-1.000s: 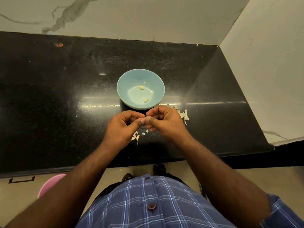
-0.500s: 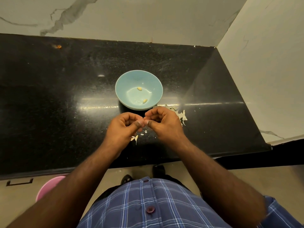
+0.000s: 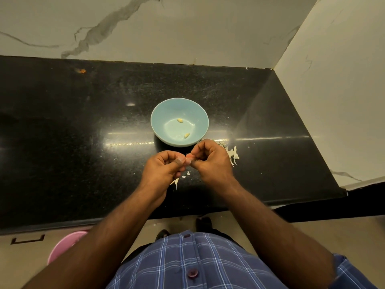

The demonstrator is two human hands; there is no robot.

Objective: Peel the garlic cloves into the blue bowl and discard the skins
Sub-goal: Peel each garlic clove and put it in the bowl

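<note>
Where the bench point(image 3: 62, 153) nears its front edge, both hands raised just above the black surface, knuckles up, fingertips meeting. Left hand point(image 3: 164, 170): fingers curled, thumb and forefinger pinching a small pale-pink garlic clove point(image 3: 188, 157). Right hand point(image 3: 210, 161): fingers likewise curled, pinching the same clove from the other side; grip of both hands clamped on it. Clove mostly hidden between the fingertips; whether skin is partly off, cannot tell.

Blue bowl point(image 3: 158, 113) upright on the bench, just beyond the hands, roughly midway between back wall and front edge. Inside it, two peeled cloves, well apart: one point(image 3: 180, 120) near the centre, one point(image 3: 187, 135) toward the near wall.

Loose skins point(image 3: 233, 155) in a white heap on the bench, just right of the right hand and near the bowl's right side. Smaller skin scraps point(image 3: 186, 174) on the bench beneath and between the hands, a longer sliver showing under the left wrist.

Small orange speck point(image 3: 82, 70) near the back left of the bench. Pink tub point(image 3: 62, 245) on the floor below the front edge, at left, partly hidden by the left forearm. Blue checked shirt point(image 3: 187, 265) at the bottom.
</note>
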